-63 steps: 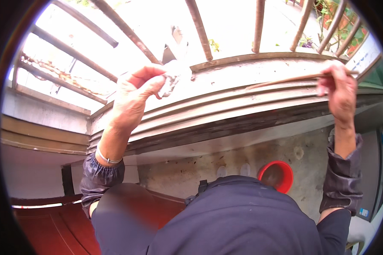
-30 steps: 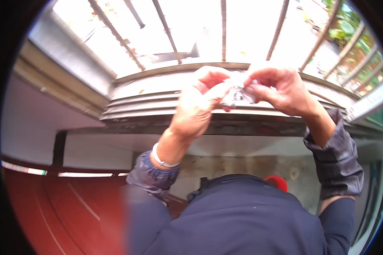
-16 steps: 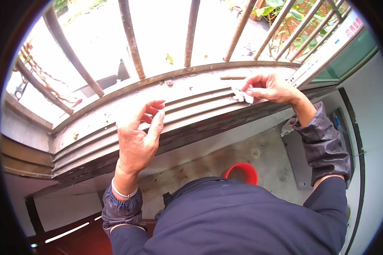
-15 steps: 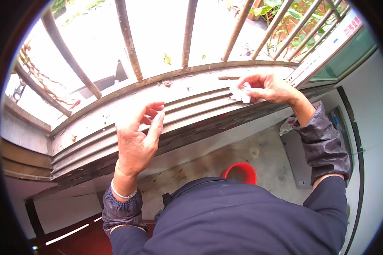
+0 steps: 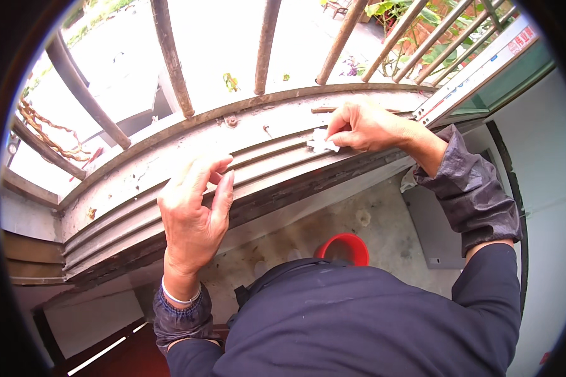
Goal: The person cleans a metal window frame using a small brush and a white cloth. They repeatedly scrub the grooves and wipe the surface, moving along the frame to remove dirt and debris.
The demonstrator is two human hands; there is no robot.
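Between the thumb and fingers of my right hand (image 5: 365, 129) is a crumpled piece of white tissue (image 5: 321, 141). It rests against the grooved metal window track (image 5: 264, 164). My left hand (image 5: 195, 207) is held over the track further left, fingers loosely curved and thumb apart, with nothing visible in it. Just beyond the tissue, a thin brown strip (image 5: 324, 110) lies on the sill, partly covered by my right hand. A screw (image 5: 268, 131) sticks up from the pale sill (image 5: 163, 147).
Metal bars (image 5: 267, 47) rise along the outer edge of the sill. An open window sash (image 5: 509, 72) stands at the right. Below, a red bucket (image 5: 358, 250) is on the floor near a grey panel (image 5: 434, 226). Twisted rope (image 5: 50, 135) hangs outside at the left.
My right hand has shifted left along the track with the tissue, its wrist now lower and more level. My left hand stays raised, fingers still curved. The whole view has shifted slightly.
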